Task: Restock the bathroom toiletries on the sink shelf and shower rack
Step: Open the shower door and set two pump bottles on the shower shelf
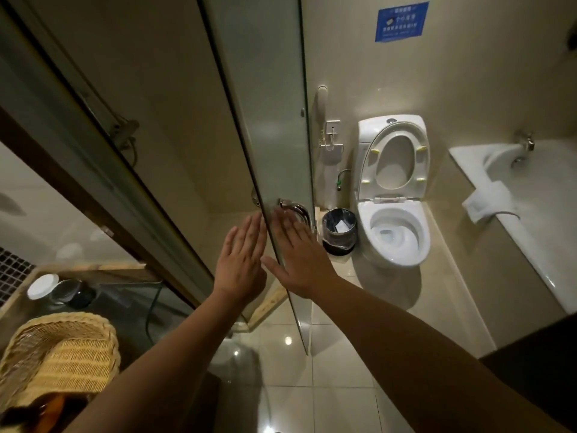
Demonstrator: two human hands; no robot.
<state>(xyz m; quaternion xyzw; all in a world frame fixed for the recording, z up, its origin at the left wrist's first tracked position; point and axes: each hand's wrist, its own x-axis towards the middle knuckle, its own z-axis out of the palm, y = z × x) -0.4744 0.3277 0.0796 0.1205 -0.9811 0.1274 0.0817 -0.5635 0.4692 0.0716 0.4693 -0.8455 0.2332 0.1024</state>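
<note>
My left hand [242,260] and my right hand [299,260] are both flat and open with fingers together, holding nothing. They lie on either side of the near edge of a frosted glass shower door [274,120], just below its chrome handle [296,209]. At the lower left stands a woven wicker basket [59,354]. An amber-brown bottle [46,410] shows at the bottom edge in front of the basket. Neither a sink shelf nor a shower rack can be made out.
A white-lidded jar [42,285] and a dark glass [73,293] sit on the counter at left. Beyond the door are a lined waste bin [339,229], a toilet [395,232] with its seat up, and a bathtub [530,220] with a folded towel [487,201] on its rim.
</note>
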